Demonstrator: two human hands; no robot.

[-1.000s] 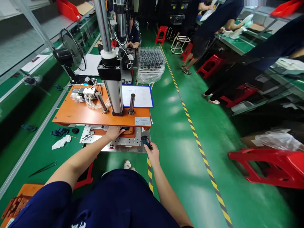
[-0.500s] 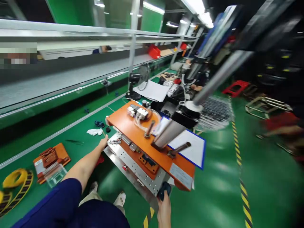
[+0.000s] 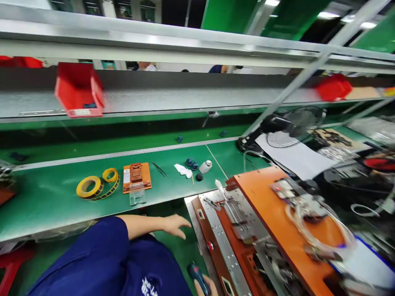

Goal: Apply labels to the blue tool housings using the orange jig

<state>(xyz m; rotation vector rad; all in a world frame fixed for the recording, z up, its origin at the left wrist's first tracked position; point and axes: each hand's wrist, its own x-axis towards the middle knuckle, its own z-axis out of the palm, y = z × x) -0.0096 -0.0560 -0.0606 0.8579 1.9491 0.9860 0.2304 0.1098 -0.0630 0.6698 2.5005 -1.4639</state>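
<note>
My left hand [image 3: 176, 225] is empty, its fingers stretched out beside the near edge of a press machine with a metal base [image 3: 226, 248] and an orange top plate [image 3: 262, 197]. At the bottom edge of the view, my right hand [image 3: 209, 285] is wrapped round a dark blue plastic part [image 3: 197, 274], close to the machine's front. The part's exact kind is unclear, and the frame cuts off much of this hand. On the green bench behind my left hand lie a crumpled white wipe [image 3: 183, 170], similar dark blue parts [image 3: 191, 163] and a small black round piece [image 3: 199, 177].
Bench items include tweezers [image 3: 159, 169], an orange fixture block [image 3: 136, 176], yellow tape rolls [image 3: 89, 187] and a small white bottle [image 3: 205, 166]. A red bin [image 3: 79, 90] sits on the shelf. A black fan [image 3: 277, 127] and white paper [image 3: 291, 154] stand to the right.
The view has swung left toward the bench. My left hand has come off the machine's corner and hangs free. My right hand still holds the dark blue plastic part, now nearer my body.
</note>
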